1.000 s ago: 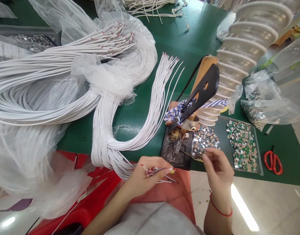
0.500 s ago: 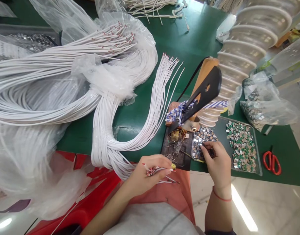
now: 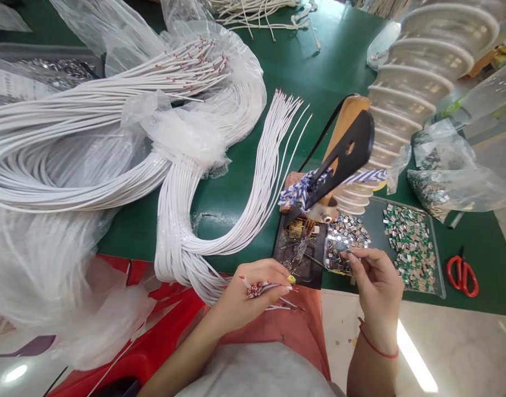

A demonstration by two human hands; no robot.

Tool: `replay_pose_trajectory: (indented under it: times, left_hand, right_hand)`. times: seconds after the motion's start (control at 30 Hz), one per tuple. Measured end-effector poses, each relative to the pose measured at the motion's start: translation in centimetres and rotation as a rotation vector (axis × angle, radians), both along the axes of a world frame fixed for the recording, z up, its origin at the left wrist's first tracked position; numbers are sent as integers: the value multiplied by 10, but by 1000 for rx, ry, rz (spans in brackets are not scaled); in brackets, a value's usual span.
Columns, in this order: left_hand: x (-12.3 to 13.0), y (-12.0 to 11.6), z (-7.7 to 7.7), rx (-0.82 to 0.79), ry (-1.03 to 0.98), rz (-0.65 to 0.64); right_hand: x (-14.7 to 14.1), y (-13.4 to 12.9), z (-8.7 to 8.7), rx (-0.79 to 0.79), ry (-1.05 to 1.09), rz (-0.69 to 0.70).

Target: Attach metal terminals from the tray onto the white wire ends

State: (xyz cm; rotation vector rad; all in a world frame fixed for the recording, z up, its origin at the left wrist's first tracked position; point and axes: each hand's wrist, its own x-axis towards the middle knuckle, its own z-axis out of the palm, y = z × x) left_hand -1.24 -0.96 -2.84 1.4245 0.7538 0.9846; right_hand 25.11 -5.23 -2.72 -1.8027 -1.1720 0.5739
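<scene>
Two grips at work — left grip (image 3: 248, 298) clamped on a few wires (image 3: 284, 302), right grip (image 3: 379, 286) pinched together beside metal clips (image 3: 348, 234) — with a big wire bundle (image 3: 182, 259) waiting beyond.

The green bench (image 3: 224, 245) is carrying white cables (image 3: 257, 204) with red-flecked tips, a blue-and-white striped cloth (image 3: 296, 193) is twisting around a black-and-tan holder (image 3: 348, 146), red scissors (image 3: 453, 274) are lying nearby, and a thin red cord (image 3: 377, 348) is circling the right wrist (image 3: 372, 336).

A wire-assembly workshop — green-matted workbench (image 3: 339, 55), white cable bundles (image 3: 71, 184) at 9 o'clock, tray of metal terminals (image 3: 410, 248) at 3 o'clock
</scene>
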Motion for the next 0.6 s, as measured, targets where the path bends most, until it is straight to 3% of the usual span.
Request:
replay_pose_trajectory:
  times: [0.23, 0.6]
  left_hand:
    - [0, 1, 2, 2, 14, 3]
    - [0, 1, 2, 11, 2, -1]
  right_hand:
    - [-6, 6, 0, 46, 1, -16]
    - [-10, 6, 10, 142, 185, -50]
